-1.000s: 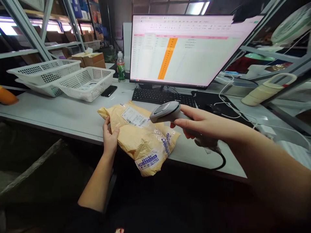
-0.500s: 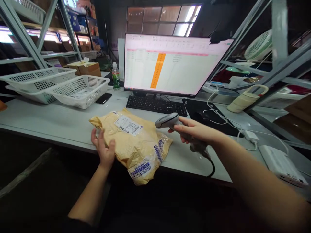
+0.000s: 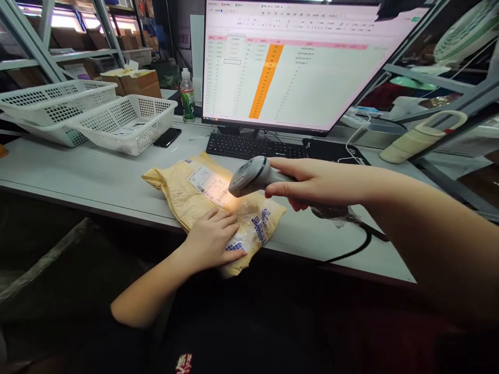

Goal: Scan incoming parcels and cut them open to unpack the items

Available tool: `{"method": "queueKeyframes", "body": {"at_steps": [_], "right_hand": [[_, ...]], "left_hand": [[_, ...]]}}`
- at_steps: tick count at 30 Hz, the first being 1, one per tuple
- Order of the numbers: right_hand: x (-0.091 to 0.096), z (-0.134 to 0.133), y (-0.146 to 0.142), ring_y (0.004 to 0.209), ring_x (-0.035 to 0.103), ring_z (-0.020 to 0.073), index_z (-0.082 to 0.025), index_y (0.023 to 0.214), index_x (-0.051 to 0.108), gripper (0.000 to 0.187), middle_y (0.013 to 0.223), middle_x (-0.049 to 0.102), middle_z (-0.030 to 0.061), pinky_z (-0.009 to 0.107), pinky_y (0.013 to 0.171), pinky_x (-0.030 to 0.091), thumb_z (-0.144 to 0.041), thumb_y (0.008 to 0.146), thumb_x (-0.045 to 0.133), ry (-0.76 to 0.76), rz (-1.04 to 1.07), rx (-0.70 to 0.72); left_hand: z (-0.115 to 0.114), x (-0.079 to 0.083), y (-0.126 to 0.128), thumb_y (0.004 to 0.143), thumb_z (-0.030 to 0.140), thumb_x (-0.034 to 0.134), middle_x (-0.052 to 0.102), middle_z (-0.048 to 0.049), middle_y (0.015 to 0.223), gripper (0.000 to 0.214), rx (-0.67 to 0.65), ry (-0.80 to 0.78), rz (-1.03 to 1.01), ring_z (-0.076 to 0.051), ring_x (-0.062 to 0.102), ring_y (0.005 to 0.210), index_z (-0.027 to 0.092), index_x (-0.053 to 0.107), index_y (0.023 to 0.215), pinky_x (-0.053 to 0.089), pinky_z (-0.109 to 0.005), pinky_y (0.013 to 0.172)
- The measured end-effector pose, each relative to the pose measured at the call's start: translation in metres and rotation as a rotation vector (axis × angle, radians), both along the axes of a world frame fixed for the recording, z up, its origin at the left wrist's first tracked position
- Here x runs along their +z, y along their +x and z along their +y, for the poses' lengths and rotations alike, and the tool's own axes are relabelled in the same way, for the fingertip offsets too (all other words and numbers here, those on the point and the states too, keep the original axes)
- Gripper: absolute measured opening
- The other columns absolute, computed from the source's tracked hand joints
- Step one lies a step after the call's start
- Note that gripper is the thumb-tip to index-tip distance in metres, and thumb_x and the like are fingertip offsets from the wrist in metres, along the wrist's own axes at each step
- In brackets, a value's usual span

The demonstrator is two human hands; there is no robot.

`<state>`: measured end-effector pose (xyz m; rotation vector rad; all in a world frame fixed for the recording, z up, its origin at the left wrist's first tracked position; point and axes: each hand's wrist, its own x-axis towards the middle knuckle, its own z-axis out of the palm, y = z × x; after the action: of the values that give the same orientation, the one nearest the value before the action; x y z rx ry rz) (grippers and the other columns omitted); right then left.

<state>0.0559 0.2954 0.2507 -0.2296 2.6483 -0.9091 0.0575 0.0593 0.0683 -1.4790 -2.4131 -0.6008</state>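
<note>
A yellow padded mailer [image 3: 177, 189] wrapped in clear plastic lies on the desk, its near end jutting over the front edge. My left hand [image 3: 212, 236] rests flat on it, fingers stretched out over the near side. My right hand [image 3: 307, 182] is wrapped around a grey barcode scanner [image 3: 251, 176], held above the mailer. The scanner's head points down toward the white shipping label [image 3: 206, 183], and a warm glow lights the label's right part. A black cable runs from the scanner's handle across the desk.
Behind the mailer are a black keyboard [image 3: 249, 146] and a monitor [image 3: 312, 93] with a spreadsheet. White plastic baskets [image 3: 132, 140], a phone [image 3: 167, 137] and a green-labelled bottle [image 3: 187, 98] stand at the left. A cream cup with a handle [image 3: 413, 140] is at the right.
My left hand has gone from the mailer's left edge to lying flat on top. The scanner has moved left over the label, and its light now shows. The view has tilted down.
</note>
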Motion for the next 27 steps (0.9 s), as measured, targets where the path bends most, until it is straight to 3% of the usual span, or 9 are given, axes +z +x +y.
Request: {"method": "queueKeyframes", "body": {"at_steps": [4, 6, 8, 10, 12, 15, 20, 23, 27], "right_hand": [[0.018, 0.010, 0.014, 0.061, 0.066, 0.0173, -0.027, 0.131, 0.065, 0.053, 0.094, 0.072, 0.0047, 0.028, 0.050, 0.055, -0.052, 0.085, 0.073, -0.018, 0.018, -0.001], [0.013, 0.022, 0.016, 0.063, 0.066, 0.0163, -0.026, 0.126, 0.064, 0.047, 0.103, 0.073, 0.0060, 0.027, 0.052, 0.055, -0.051, 0.088, 0.070, -0.063, 0.033, -0.008], [-0.010, 0.039, 0.011, 0.064, 0.067, 0.0152, -0.025, 0.125, 0.061, 0.042, 0.111, 0.073, 0.0074, 0.026, 0.053, 0.055, -0.050, 0.092, 0.066, -0.103, 0.048, -0.062], [-0.048, 0.057, -0.002, 0.061, 0.067, 0.0142, -0.025, 0.130, 0.055, 0.042, 0.112, 0.073, 0.0078, 0.025, 0.052, 0.054, -0.047, 0.094, 0.062, -0.094, 0.072, -0.199], [-0.091, 0.073, -0.020, 0.054, 0.065, 0.0141, -0.023, 0.137, 0.049, 0.046, 0.100, 0.075, 0.0062, 0.025, 0.048, 0.051, -0.041, 0.096, 0.059, 0.006, 0.114, -0.378], [-0.140, 0.097, -0.046, 0.061, 0.068, 0.0165, -0.019, 0.132, 0.054, 0.037, 0.097, 0.076, 0.0073, 0.026, 0.055, 0.054, -0.038, 0.100, 0.051, 0.115, 0.185, -0.423], [-0.163, 0.146, -0.078, 0.092, 0.072, 0.0227, -0.018, 0.107, 0.072, 0.040, 0.105, 0.078, 0.0107, 0.033, 0.086, 0.056, -0.041, 0.105, 0.039, 0.212, 0.305, -0.444], [-0.174, 0.173, -0.094, 0.114, 0.066, 0.0281, -0.014, 0.112, 0.072, 0.036, 0.120, 0.074, 0.0161, 0.040, 0.105, 0.049, -0.029, 0.102, 0.040, 0.319, 0.408, -0.522], [-0.197, 0.187, -0.115, 0.144, 0.043, 0.0325, -0.011, 0.117, 0.068, 0.035, 0.149, 0.058, 0.0159, 0.048, 0.122, 0.031, -0.014, 0.092, 0.045, 0.444, 0.528, -0.499]], "left_hand": [[-0.003, 0.001, 0.001, 0.089, 0.053, 0.070, 0.070, -0.0127, 0.135, 0.052, 0.012, 0.039, -0.021, -0.031, 0.063, 0.130, 0.015, 0.069, 0.124, 0.043, -0.048, 0.116], [-0.002, 0.002, 0.002, 0.089, 0.051, 0.072, 0.070, -0.0113, 0.135, 0.050, 0.024, 0.062, -0.030, -0.030, 0.064, 0.129, 0.016, 0.069, 0.124, 0.045, -0.048, 0.115], [-0.001, -0.001, 0.002, 0.090, 0.049, 0.071, 0.071, -0.0095, 0.135, 0.047, 0.032, 0.103, -0.021, -0.029, 0.065, 0.128, 0.018, 0.069, 0.125, 0.046, -0.047, 0.113], [0.000, -0.010, 0.001, 0.092, 0.046, 0.068, 0.071, -0.0074, 0.135, 0.041, 0.037, 0.186, 0.027, -0.028, 0.066, 0.128, 0.019, 0.069, 0.123, 0.045, -0.045, 0.113], [-0.001, -0.026, 0.002, 0.095, 0.039, 0.063, 0.073, -0.0053, 0.133, 0.031, 0.034, 0.316, 0.119, -0.024, 0.065, 0.128, 0.021, 0.071, 0.119, 0.041, -0.041, 0.116], [-0.012, -0.059, 0.003, 0.098, 0.030, 0.056, 0.075, -0.0046, 0.127, 0.027, 0.018, 0.462, 0.280, -0.022, 0.063, 0.131, 0.021, 0.072, 0.118, 0.031, -0.039, 0.124], [-0.039, -0.102, -0.001, 0.094, 0.018, 0.052, 0.075, -0.0079, 0.127, 0.035, 0.014, 0.398, 0.376, -0.024, 0.058, 0.138, 0.021, 0.071, 0.123, 0.037, -0.040, 0.121], [-0.044, -0.111, -0.006, 0.091, 0.014, 0.049, 0.076, -0.0098, 0.125, 0.037, 0.002, 0.414, 0.393, -0.024, 0.056, 0.141, 0.020, 0.072, 0.119, 0.038, -0.040, 0.120], [-0.041, -0.114, -0.008, 0.090, 0.012, 0.051, 0.075, -0.0130, 0.124, 0.036, -0.012, 0.406, 0.383, -0.024, 0.047, 0.148, 0.018, 0.072, 0.118, 0.034, -0.041, 0.123]]}}
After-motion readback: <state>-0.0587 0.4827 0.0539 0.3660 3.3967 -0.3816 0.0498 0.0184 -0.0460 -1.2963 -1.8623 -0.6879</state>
